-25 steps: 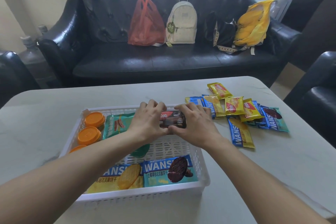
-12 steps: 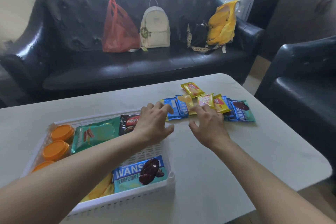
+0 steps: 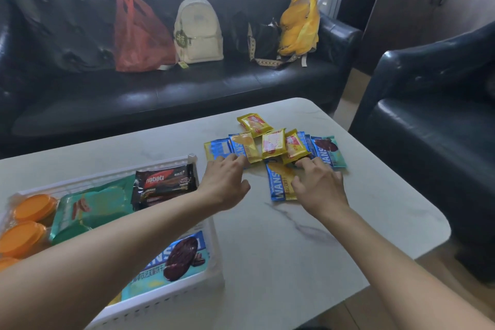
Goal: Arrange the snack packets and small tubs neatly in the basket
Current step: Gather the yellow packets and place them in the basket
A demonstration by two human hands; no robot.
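Fingers (both hands) now touch loose packets.

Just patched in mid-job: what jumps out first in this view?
Both hands reach into the loose pile of yellow and blue snack packets on the table's far right, the left hand at its left edge, the right hand at its near edge. At near left, the white basket already holds orange-lidded tubs and a dark Nabati packet.

I see glossy foil snack packets on a smooth marble-look table, a white slotted plastic basket at lower left, and a shiny black leather sofa across the top.
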